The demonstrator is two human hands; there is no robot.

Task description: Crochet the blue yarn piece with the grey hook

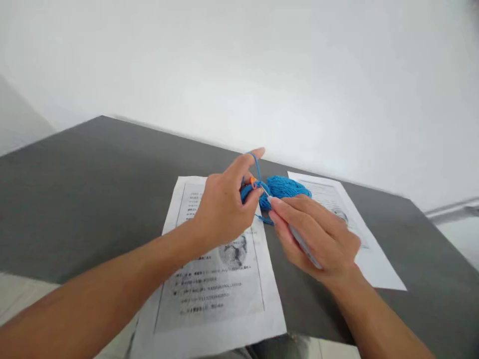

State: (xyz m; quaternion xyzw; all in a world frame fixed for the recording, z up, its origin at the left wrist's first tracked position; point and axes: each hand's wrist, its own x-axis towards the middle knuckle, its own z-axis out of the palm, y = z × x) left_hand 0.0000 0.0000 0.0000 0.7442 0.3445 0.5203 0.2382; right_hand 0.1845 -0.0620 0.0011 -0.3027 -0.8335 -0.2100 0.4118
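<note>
My left hand (228,199) pinches a small piece of blue crochet work (247,192) between thumb and fingers. A strand of blue yarn (258,167) runs over its raised index finger. An orange stitch marker (253,183) sits at the edge of the work. In my right hand (318,229) is a crochet hook (305,247) with a pale grey handle, gripped like a pen. Its metal tip meets the yarn beside my left thumb. Right behind the hands lies a skein of blue yarn (288,186). My left fingers partly hide the work.
A printed sheet (220,314) lies under my left hand and hangs over the table's front edge. Another printed sheet (377,264) lies to the right, partly behind my right hand. The dark grey table (93,184) meets a white wall (239,75) at the back.
</note>
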